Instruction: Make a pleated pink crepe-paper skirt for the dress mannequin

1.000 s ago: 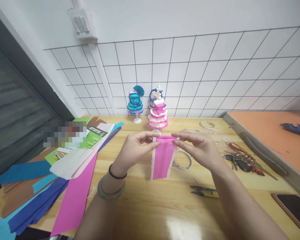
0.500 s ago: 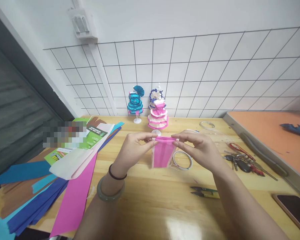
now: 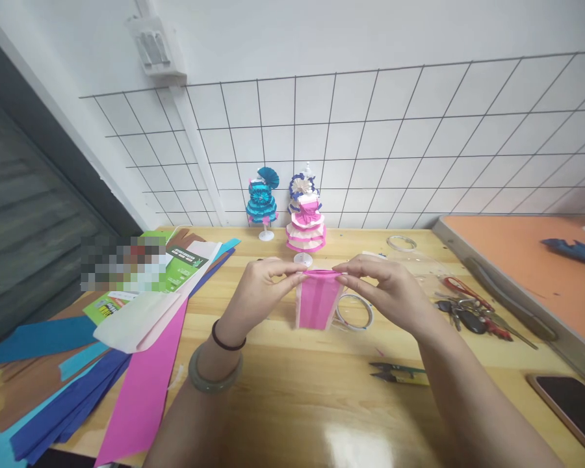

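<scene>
A pink strip with pale edges (image 3: 314,305) hangs above the wooden table, its top edge gathered in narrow folds. My left hand (image 3: 266,289) pinches the left end of that top edge between thumb and fingers. At the right end, my right hand (image 3: 383,286) holds the same edge in a like pinch. Just behind the strip stands a small pink and white ruffled dress (image 3: 306,227) on a white stand. A coil of wire (image 3: 355,312) lies by my right fingertips, and thread snips (image 3: 398,374) lie below my right hand.
Colored paper strips (image 3: 143,383) and green packets (image 3: 175,270) cover the left side. A teal dress (image 3: 262,201) stands at the back. On the right are keys (image 3: 470,318), a phone (image 3: 572,409), another coil (image 3: 402,244) and an orange-topped board (image 3: 526,273).
The gathered top edge looks slightly narrower between my fingertips. Both hands keep their hold, and the whole view has shifted a little.
</scene>
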Motion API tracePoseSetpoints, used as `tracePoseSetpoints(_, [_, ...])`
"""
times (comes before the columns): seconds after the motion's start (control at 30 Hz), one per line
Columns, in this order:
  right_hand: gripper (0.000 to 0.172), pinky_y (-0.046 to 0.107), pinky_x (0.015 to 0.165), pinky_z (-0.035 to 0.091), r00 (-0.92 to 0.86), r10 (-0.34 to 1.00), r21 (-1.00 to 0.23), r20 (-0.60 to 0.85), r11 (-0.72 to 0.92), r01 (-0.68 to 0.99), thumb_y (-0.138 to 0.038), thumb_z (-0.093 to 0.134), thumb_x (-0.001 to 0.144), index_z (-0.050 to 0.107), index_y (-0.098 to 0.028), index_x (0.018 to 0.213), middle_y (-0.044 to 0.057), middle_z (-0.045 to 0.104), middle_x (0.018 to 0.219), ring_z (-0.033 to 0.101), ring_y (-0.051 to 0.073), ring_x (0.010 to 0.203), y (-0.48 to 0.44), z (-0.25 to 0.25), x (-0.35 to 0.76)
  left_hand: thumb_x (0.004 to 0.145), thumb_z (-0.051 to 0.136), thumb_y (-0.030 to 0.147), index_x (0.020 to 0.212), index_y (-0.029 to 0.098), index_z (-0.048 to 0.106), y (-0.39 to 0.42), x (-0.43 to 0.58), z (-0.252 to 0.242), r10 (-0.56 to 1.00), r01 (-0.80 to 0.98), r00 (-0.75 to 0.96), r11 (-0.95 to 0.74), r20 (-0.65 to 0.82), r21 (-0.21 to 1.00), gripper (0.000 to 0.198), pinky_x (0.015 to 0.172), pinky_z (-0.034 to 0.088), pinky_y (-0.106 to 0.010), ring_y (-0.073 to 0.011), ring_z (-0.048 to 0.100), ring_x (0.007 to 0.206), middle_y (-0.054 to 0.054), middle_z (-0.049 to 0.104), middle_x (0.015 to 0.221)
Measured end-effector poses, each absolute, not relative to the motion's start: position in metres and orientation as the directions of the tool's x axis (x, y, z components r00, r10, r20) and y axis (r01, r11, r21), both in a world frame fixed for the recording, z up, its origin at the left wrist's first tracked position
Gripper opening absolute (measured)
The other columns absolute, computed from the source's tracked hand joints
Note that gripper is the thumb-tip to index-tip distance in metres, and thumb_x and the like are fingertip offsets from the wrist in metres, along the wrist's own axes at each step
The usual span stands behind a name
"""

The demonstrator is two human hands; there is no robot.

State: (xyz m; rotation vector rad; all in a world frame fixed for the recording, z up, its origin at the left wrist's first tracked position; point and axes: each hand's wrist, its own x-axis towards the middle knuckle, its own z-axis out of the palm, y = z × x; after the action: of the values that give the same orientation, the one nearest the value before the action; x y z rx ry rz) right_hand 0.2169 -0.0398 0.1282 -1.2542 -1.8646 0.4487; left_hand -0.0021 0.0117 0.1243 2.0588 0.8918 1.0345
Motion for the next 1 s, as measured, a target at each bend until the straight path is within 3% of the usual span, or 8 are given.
tracePoseSetpoints(0.27, [0.028, 0.027, 0.062, 0.048, -0.134, 0.936, -0.707, 0.326, 0.335, 0.623, -0.042, 0.051, 0.086, 0.068, -0.02, 0.084, 0.004, 0.069, 0.078, 0.062, 0.016, 0.07, -0.0419, 0.1314, 0.2183, 0.079, 0.063, 0.032, 0.09, 0.021, 0.073, 0.0101, -0.0027, 0.1294, 0.78, 0.238, 0.472, -0.561, 0.41, 0.793, 0.019, 0.08, 0.051, -0.028, -0.0179, 0.065, 0.089, -0.004, 0.072, 0.093])
tracePoseSetpoints(0.63, [0.025, 0.026, 0.06, 0.048, -0.154, 0.922, -0.694, 0.354, 0.37, 0.617, -0.038, 0.05, 0.087, 0.064, -0.02, 0.075, 0.004, 0.068, 0.077, 0.062, 0.016, 0.071, -0.0442, 0.1362, 0.2167, 0.08, 0.059, 0.035, 0.106, 0.021, 0.067, 0.0134, -0.0014, 0.1263, 0.823, 0.25, 0.495, -0.442, 0.278, 0.862, 0.031, 0.081, 0.051, -0.031, -0.0189, 0.064, 0.09, -0.006, 0.07, 0.1])
tracePoseSetpoints(0.8, [0.023, 0.027, 0.06, 0.048, -0.173, 0.916, -0.699, 0.362, 0.389, 0.6, -0.034, 0.049, 0.086, 0.063, -0.019, 0.075, 0.004, 0.068, 0.075, 0.062, 0.017, 0.069, -0.0437, 0.134, 0.2153, 0.083, 0.054, 0.035, 0.094, 0.018, 0.068, 0.0172, -0.0021, 0.1236, 0.769, 0.237, 0.585, -0.467, 0.258, 0.852, 0.024, 0.082, 0.048, -0.031, -0.0182, 0.062, 0.09, -0.006, 0.069, 0.096])
tracePoseSetpoints(1.0, [0.022, 0.027, 0.063, 0.049, -0.217, 0.914, -0.695, 0.342, 0.402, 0.596, -0.034, 0.05, 0.086, 0.062, -0.019, 0.075, 0.004, 0.068, 0.076, 0.062, 0.016, 0.07, -0.0433, 0.1298, 0.2111, 0.077, 0.063, 0.038, 0.108, 0.021, 0.064, 0.0151, 0.0018, 0.1239, 0.763, 0.25, 0.603, -0.46, 0.235, 0.852, 0.036, 0.092, 0.044, -0.033, -0.02, 0.058, 0.104, -0.006, 0.065, 0.113])
